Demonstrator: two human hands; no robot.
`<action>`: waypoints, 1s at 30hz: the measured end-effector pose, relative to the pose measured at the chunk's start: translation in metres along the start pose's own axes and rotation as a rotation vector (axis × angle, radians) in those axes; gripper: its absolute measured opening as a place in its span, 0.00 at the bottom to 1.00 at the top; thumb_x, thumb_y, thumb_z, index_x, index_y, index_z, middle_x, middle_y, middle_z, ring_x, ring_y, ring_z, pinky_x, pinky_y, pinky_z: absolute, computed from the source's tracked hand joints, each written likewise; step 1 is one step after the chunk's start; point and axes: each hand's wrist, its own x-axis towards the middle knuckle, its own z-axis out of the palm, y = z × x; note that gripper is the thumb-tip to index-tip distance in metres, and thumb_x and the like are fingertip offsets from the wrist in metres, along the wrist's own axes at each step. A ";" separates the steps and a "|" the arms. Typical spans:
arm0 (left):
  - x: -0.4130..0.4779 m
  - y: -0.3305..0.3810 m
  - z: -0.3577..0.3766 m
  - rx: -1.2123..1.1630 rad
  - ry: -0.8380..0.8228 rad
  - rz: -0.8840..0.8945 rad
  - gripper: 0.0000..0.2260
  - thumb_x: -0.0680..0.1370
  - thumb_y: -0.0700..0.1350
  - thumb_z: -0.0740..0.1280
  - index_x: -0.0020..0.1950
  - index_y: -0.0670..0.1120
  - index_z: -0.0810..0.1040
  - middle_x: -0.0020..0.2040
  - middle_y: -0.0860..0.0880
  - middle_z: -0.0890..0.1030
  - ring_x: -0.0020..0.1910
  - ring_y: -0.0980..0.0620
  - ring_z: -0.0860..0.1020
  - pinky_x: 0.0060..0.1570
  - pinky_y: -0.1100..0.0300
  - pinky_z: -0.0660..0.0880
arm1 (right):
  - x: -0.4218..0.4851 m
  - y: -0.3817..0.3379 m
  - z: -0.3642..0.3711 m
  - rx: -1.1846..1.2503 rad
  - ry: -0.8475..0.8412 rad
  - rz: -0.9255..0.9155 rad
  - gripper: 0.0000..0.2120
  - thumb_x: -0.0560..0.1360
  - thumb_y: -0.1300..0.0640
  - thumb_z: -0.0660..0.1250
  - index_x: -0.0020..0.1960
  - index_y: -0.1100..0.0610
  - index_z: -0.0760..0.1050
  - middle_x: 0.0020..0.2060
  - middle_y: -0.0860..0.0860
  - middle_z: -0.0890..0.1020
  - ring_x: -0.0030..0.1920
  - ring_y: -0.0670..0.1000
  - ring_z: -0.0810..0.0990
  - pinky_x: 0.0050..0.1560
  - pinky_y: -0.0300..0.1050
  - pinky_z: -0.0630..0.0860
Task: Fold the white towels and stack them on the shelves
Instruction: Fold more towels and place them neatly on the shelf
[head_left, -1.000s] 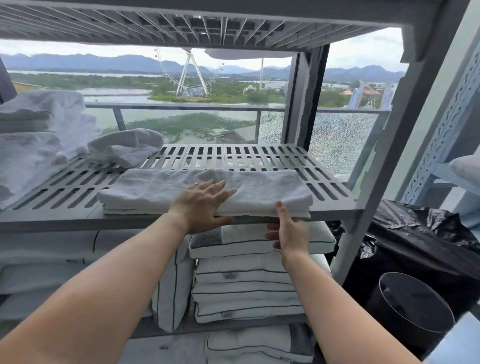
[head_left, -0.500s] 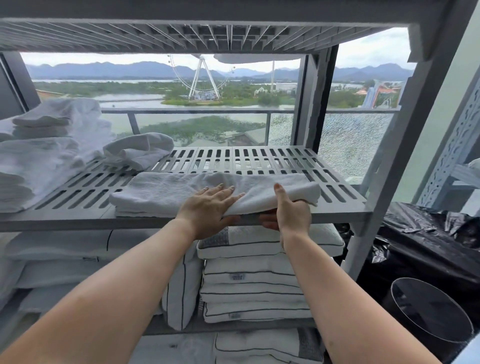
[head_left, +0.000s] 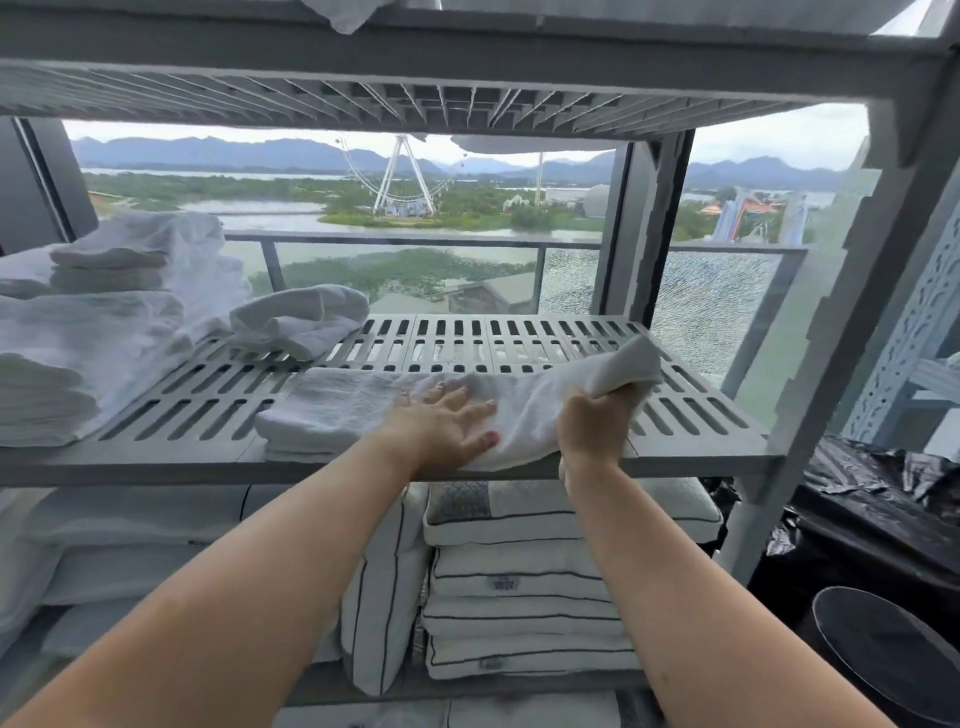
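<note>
A long, partly folded white towel (head_left: 337, 410) lies along the front of the grey slatted shelf (head_left: 182, 410). My left hand (head_left: 441, 423) rests flat on the towel's middle, fingers spread. My right hand (head_left: 597, 426) grips the towel's right end and holds it lifted off the shelf, the cloth bunched above my fist. Folded white towels (head_left: 78, 338) are stacked at the shelf's left end, and a loosely rolled towel (head_left: 301, 322) lies beside them.
White pillows (head_left: 519, 582) with dark piping are stacked on the lower shelf. A black bin (head_left: 883, 649) and black plastic bags (head_left: 872, 509) stand at the lower right. Another slatted shelf (head_left: 415, 98) is overhead. A window with a glass railing lies behind the rack.
My right hand has closed on the towel's right end and raised it off the shelf. My left hand stays pressed on the towel's middle. The view has tilted up slightly.
</note>
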 end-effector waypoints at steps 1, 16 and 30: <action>0.001 0.000 0.000 -0.031 -0.009 0.006 0.34 0.72 0.77 0.37 0.77 0.69 0.47 0.80 0.59 0.44 0.80 0.48 0.39 0.75 0.33 0.42 | -0.001 -0.005 0.005 0.000 0.007 -0.027 0.33 0.76 0.67 0.59 0.77 0.52 0.54 0.42 0.39 0.70 0.42 0.47 0.74 0.49 0.35 0.71; -0.038 -0.154 -0.005 -1.297 0.149 -0.410 0.29 0.83 0.65 0.49 0.71 0.49 0.74 0.75 0.44 0.70 0.74 0.47 0.67 0.76 0.50 0.56 | -0.097 -0.023 0.133 -0.569 -0.474 -0.720 0.22 0.78 0.66 0.58 0.71 0.54 0.65 0.51 0.56 0.82 0.46 0.59 0.81 0.40 0.50 0.76; -0.005 -0.200 -0.035 -0.577 0.459 -0.141 0.19 0.81 0.49 0.66 0.72 0.53 0.73 0.68 0.44 0.77 0.64 0.43 0.76 0.63 0.55 0.70 | -0.123 0.016 0.164 -1.118 -0.742 -1.063 0.34 0.77 0.31 0.53 0.78 0.45 0.59 0.78 0.50 0.63 0.78 0.55 0.59 0.78 0.59 0.52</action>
